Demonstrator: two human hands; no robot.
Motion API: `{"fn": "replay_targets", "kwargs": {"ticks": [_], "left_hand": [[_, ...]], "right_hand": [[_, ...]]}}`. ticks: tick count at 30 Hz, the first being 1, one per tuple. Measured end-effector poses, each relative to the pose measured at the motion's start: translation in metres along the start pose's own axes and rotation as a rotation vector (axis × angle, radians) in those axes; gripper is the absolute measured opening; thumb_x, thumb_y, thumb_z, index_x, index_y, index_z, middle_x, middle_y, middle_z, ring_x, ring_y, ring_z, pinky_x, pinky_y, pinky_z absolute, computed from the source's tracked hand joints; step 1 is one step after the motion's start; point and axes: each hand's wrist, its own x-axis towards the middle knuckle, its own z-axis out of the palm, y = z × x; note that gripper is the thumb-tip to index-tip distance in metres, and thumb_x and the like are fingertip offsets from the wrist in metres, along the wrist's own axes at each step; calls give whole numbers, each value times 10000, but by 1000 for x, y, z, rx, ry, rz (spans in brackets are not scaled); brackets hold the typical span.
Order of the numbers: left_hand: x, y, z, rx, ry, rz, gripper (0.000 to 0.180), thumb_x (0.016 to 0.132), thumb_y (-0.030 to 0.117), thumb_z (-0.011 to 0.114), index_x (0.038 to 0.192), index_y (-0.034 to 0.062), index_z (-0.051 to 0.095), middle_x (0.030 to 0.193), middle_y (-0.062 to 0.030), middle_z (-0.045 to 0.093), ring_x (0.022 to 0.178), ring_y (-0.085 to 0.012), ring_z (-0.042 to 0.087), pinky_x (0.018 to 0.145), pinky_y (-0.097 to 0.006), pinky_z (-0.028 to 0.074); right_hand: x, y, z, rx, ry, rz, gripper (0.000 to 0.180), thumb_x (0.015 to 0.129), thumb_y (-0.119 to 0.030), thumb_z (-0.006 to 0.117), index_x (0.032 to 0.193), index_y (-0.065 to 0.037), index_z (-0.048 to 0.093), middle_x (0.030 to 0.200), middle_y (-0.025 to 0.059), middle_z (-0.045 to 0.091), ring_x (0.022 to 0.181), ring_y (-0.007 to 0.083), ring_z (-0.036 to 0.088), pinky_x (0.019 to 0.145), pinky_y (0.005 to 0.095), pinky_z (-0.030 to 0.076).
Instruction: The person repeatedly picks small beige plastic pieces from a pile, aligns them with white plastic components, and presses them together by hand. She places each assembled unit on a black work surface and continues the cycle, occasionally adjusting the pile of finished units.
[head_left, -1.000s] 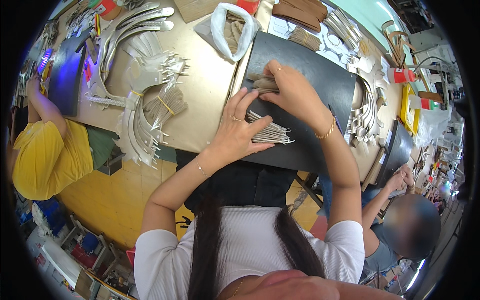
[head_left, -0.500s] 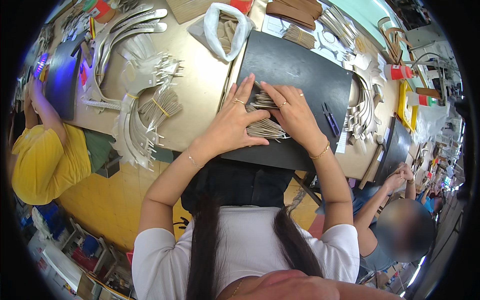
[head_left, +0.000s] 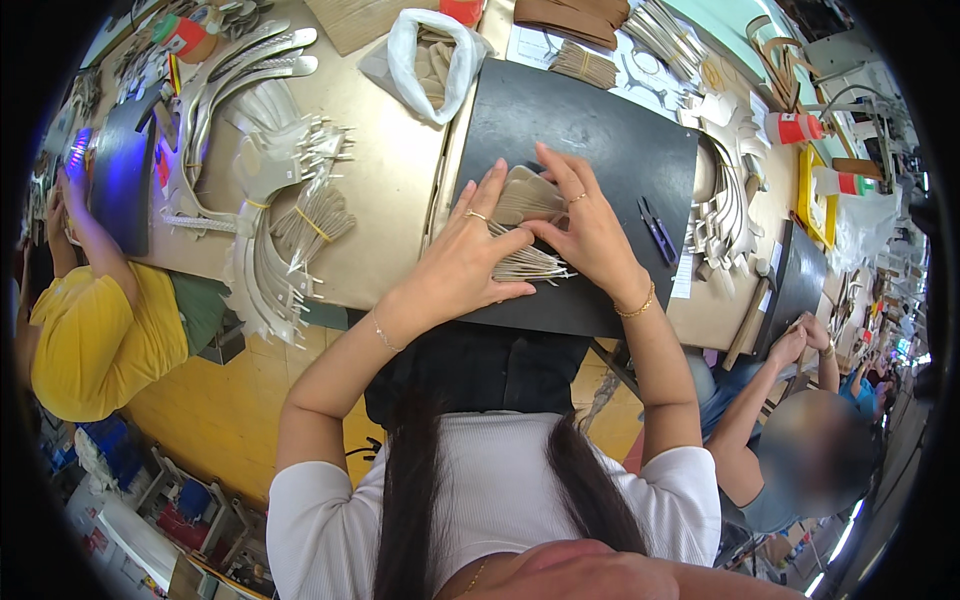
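Note:
On a black mat (head_left: 590, 110), a stack of thin beige cut strap pieces (head_left: 530, 265) lies between my two hands, rounded ends away from me, narrow light-coloured ends fanned toward me. My left hand (head_left: 465, 245) grips the stack's left side, its thumb along the near edge and its fingers reaching forward. My right hand (head_left: 590, 225) is curved round the right side, with the thumb against the pieces and the fingers extended. Both palms hide part of the stack. Dark thread snips (head_left: 657, 232) lie right of my right hand.
Bundled beige pieces (head_left: 315, 220) and curved strap parts (head_left: 262, 270) lie to the left. Ahead are a plastic bag (head_left: 408, 75) of pieces and brown strips (head_left: 572, 20). More curved parts (head_left: 728, 200) and a hammer (head_left: 750, 315) lie right. Co-workers sit on both sides.
My right hand's fingers have spread farther from its thumb. The rounded ends of the pieces now show more broadly between my hands.

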Motion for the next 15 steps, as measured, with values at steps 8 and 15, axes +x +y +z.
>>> {"fn": "replay_targets", "kwargs": {"ticks": [8, 15], "left_hand": [[-5, -3, -3, -2, -27, 39, 475, 662, 280, 861, 1038, 78, 652, 1528, -293, 196, 1412, -439, 252, 1148, -523, 267], [-8, -1, -5, 28, -46, 80, 446, 648, 254, 866, 990, 76, 643, 1534, -260, 211, 1383, -438, 311, 1141, -527, 289]], "right_hand": [[0, -7, 0, -200, -87, -279, 724, 720, 54, 725, 1378, -150, 500, 1263, 125, 506, 1011, 291, 559, 873, 371, 529], [-22, -12, 1, -326, 94, -59, 642, 746, 2, 731, 1347, -92, 523, 1247, 125, 522, 972, 300, 565, 853, 380, 496]]}}
